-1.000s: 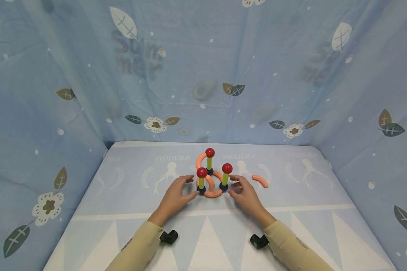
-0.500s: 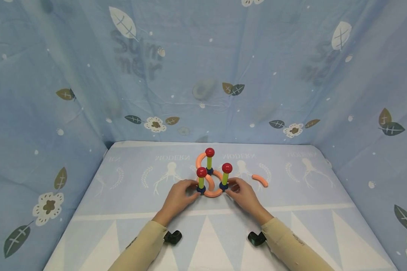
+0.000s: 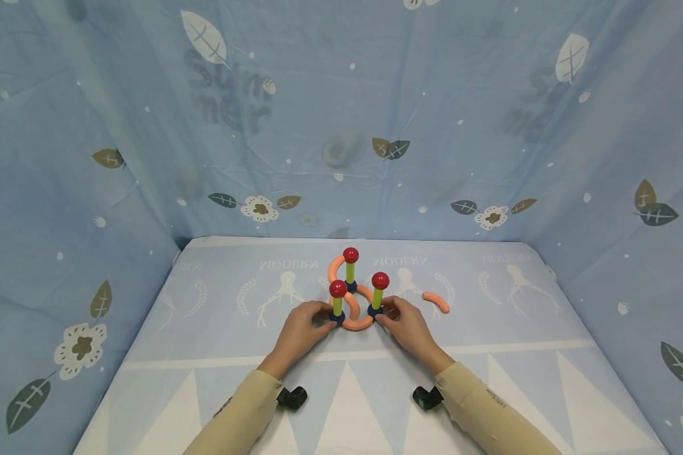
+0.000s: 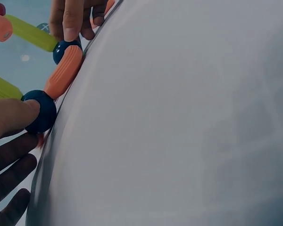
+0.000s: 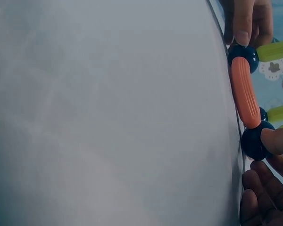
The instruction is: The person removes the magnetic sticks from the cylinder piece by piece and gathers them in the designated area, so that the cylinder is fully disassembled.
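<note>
A toy of magnetic-looking balls and sticks stands mid-table. Curved orange sticks (image 3: 356,325) join dark blue balls at its base, and upright yellow-green sticks (image 3: 350,272) carry red balls (image 3: 350,254). My left hand (image 3: 300,328) pinches the front-left blue ball (image 4: 41,112), thumb on its near side. With thumb and fingers, my right hand (image 3: 408,323) pinches the front-right blue ball (image 5: 254,141). Between these two balls runs one curved orange stick (image 5: 245,92). Another curved orange stick (image 3: 336,268) is beside the rear post; fingers partly hide the base.
A loose curved orange stick (image 3: 436,302) lies on the table (image 3: 489,392) to the right of my right hand. Patterned blue cloth (image 3: 341,114) hangs behind the table and on both sides. Dark camera mounts (image 3: 292,398) sit at my wrists.
Both hands have moved inward from beside the front posts, and their fingers have closed on the two front blue balls. The toy stays almost where it was.
</note>
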Demonstrator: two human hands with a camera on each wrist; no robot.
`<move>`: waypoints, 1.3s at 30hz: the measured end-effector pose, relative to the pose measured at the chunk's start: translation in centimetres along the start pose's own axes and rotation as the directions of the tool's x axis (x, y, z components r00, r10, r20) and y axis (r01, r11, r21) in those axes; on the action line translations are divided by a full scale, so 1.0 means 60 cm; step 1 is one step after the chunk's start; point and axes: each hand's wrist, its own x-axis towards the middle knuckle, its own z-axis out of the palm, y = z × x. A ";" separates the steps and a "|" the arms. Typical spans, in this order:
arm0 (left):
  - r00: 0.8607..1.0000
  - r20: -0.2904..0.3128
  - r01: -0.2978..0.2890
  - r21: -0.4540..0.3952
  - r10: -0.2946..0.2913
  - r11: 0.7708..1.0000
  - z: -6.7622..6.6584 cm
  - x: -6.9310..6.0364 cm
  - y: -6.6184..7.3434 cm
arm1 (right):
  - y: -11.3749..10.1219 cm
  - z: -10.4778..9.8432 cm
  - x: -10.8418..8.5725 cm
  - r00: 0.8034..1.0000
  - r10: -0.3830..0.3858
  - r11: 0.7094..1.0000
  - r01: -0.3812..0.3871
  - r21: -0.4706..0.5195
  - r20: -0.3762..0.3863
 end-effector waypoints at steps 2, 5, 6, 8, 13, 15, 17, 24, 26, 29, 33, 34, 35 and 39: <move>1.000 -0.001 0.005 -0.011 -0.005 1.000 0.000 -0.002 0.002 | 0.000 0.000 0.002 1.000 -0.001 1.000 0.001 0.000 -0.001; 1.000 -0.002 0.018 -0.020 -0.018 1.000 0.001 -0.005 0.008 | 0.003 0.001 0.007 1.000 -0.008 1.000 0.008 0.006 -0.011; 1.000 -0.003 0.020 -0.021 -0.020 1.000 0.001 -0.006 0.010 | 0.004 0.000 0.009 1.000 -0.009 1.000 0.009 0.005 -0.015; 1.000 -0.010 0.019 -0.012 -0.019 1.000 0.003 -0.007 0.015 | 0.006 0.000 0.012 1.000 -0.006 1.000 0.006 0.005 -0.020; 0.999 -0.047 0.007 0.021 -0.006 1.000 0.012 -0.010 0.025 | 0.009 -0.003 0.018 1.000 0.007 1.000 -0.007 0.001 -0.024; 0.998 -0.062 0.007 0.026 -0.005 1.000 0.015 -0.012 0.028 | 0.010 -0.003 0.021 1.000 0.005 1.000 -0.005 -0.002 -0.025; 0.997 -0.073 0.008 0.031 -0.006 0.999 0.018 -0.013 0.032 | 0.010 -0.003 0.024 1.000 0.001 1.000 -0.002 -0.006 -0.030; 0.995 -0.098 0.016 0.044 -0.012 0.999 0.028 -0.017 0.041 | 0.006 -0.001 0.036 0.999 0.025 1.000 -0.026 -0.016 -0.045; 0.994 -0.107 0.021 0.049 -0.015 0.999 0.031 -0.017 0.042 | 0.004 0.000 0.040 0.998 0.031 0.999 -0.032 -0.017 -0.049; 0.992 -0.123 0.034 0.046 -0.028 0.998 0.037 -0.017 0.044 | 0.001 0.001 0.044 0.998 0.039 0.999 -0.040 -0.016 -0.050; 0.988 -0.148 0.048 0.035 -0.042 0.998 0.043 -0.018 0.049 | 0.002 0.003 0.052 0.998 0.053 0.998 -0.054 -0.011 -0.044; 0.987 -0.153 0.051 0.035 -0.045 0.998 0.044 -0.018 0.051 | 0.003 0.004 0.054 0.998 0.055 0.998 -0.056 -0.009 -0.043; 0.987 -0.155 0.053 0.035 -0.047 0.998 0.045 -0.018 0.052 | 0.004 0.005 0.056 0.998 0.053 0.999 -0.054 -0.010 -0.042; 0.986 -0.154 0.073 0.035 -0.067 0.997 0.048 -0.018 0.055 | 0.005 0.008 0.060 0.998 0.055 0.998 -0.056 -0.005 -0.043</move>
